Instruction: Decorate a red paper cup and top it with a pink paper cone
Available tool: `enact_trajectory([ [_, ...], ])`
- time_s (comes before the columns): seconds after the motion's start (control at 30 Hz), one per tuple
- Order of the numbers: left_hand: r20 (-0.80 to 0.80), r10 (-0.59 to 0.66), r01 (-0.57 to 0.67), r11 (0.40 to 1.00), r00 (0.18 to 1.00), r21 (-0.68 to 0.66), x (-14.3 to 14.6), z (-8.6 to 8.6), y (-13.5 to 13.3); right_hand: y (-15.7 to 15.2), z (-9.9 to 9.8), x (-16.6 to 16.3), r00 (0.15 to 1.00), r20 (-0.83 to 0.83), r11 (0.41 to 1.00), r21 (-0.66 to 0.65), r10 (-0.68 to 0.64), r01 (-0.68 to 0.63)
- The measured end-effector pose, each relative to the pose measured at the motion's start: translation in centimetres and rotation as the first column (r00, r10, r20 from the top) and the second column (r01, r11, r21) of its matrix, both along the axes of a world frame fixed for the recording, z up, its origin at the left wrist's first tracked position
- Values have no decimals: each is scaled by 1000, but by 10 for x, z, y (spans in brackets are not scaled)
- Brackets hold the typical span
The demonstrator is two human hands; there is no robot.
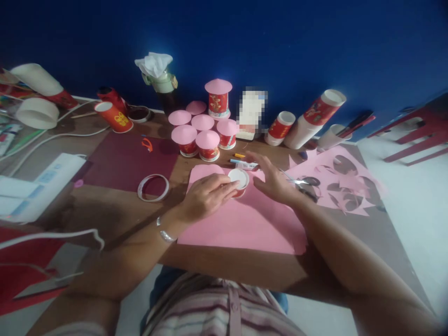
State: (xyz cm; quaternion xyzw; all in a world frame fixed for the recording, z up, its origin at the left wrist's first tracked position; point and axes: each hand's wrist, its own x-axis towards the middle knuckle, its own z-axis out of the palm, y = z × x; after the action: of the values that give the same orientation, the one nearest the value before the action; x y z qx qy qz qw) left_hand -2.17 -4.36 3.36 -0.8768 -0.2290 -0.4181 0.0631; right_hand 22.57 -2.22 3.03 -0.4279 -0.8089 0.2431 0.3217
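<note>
A small red and white paper cup [238, 176] stands on the pink paper sheets [252, 224], its white round end facing up. My left hand [210, 193] reaches in from the left, fingers closed together at the near rim of the cup. Just right of the cup is my right hand [273, 179], fingers apart and holding nothing. Beyond the cup lie a blue-and-white pen-like tube [243, 163] and a short yellow stick [240, 155]. Scissors [301, 182] rest by my right wrist, partly hidden by it.
Several red cups with pink cone roofs [207, 140] are grouped at the back, near a phone [251, 114]. Cut pink scraps [345, 163] lie right. A tape roll [153, 188], orange clip [147, 143] and maroon sheet [115, 163] are left. Stacked cups [315, 119] stand by the wall.
</note>
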Motion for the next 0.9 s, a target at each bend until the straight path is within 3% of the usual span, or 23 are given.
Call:
enact_trajectory([
  [0.17,42,7,-5,998,999,-55,-2,-1,-1,-18,-5,1,982,-98,962,-206,161,-179],
  [0.37,91,-14,22,996,996,-91,-4,-1,-1,-22,-8,-14,980,-170,939,-310,101,-151],
  [0.67,168,-4,45,970,986,-239,-5,0,-9,-20,-18,-28,972,-225,941,-337,-62,-18],
  [0.77,105,-2,24,977,994,-212,-4,-2,-10,-20,-22,-28,971,-233,952,-306,-56,-19],
  [0.9,-47,15,-18,998,999,-58,-4,-6,-10,-21,-24,-28,970,-239,961,-275,-43,-25],
])
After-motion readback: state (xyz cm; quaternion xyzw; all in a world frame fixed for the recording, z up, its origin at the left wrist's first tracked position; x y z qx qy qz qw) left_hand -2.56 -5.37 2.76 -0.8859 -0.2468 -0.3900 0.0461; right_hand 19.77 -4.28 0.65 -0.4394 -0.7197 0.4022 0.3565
